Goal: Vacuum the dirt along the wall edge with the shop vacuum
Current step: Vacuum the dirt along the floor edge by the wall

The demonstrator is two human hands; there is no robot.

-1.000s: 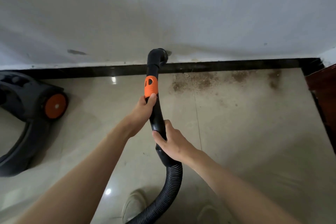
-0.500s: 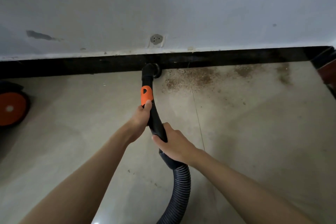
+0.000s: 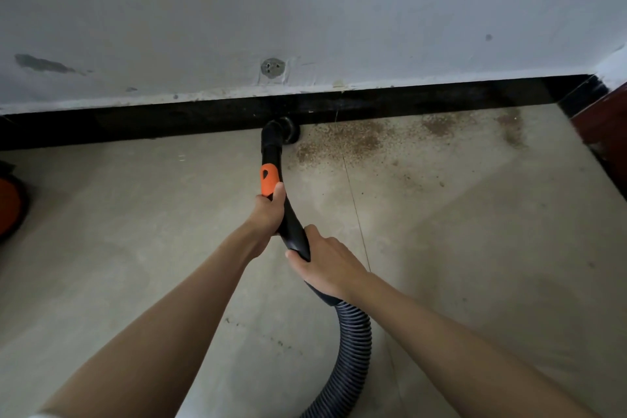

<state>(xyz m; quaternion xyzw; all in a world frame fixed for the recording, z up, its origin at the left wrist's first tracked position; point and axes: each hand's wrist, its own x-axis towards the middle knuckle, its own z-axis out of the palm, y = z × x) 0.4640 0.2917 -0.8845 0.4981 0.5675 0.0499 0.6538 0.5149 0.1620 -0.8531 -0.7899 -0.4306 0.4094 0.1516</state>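
Bare room: tiled floor, black skirting

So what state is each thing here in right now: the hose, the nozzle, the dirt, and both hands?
Nozzle: down at the floor by the black baseboard.
Hose: curving back from the handle, held up.
Dirt: still scattered right of the nozzle.
Left hand: gripping the handle below the orange band.
Right hand: gripping the handle lower down.

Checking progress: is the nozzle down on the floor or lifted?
Down: the nozzle meets the floor beside the dirt.
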